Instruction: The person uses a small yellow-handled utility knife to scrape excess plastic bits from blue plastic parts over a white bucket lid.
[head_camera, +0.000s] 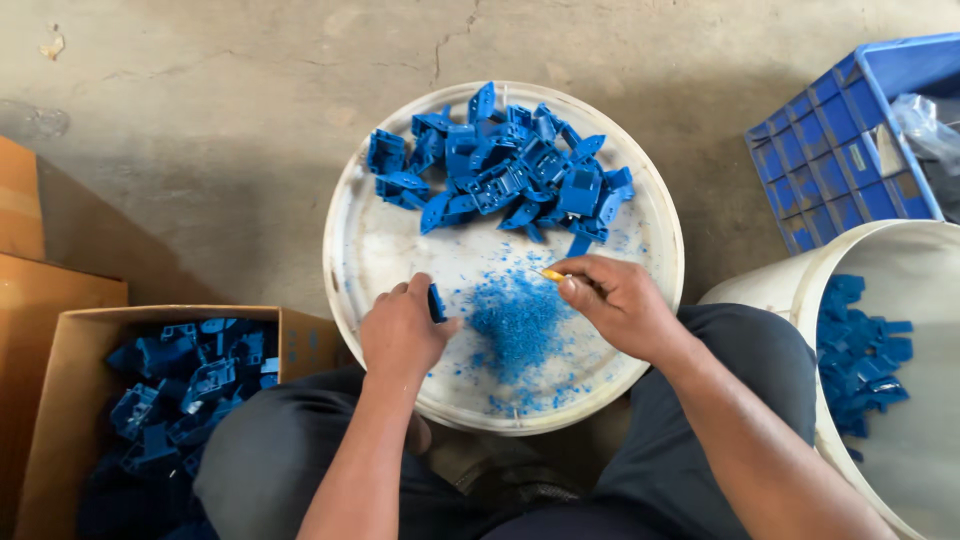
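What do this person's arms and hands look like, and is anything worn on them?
Both forearms are bare, with no sleeves showing. The left hand and right hand wear no gloves, rings, watch or bands that can be seen. Dark grey trousers cover the legs below.

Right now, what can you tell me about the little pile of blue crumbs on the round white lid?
The pile of blue shavings looks like thin plastic scraps, heaped loosely on the round white lid, with stray bits scattered around it. It lies between the left hand, which holds a small blue part, and the right hand. Whole blue parts lie beyond it.
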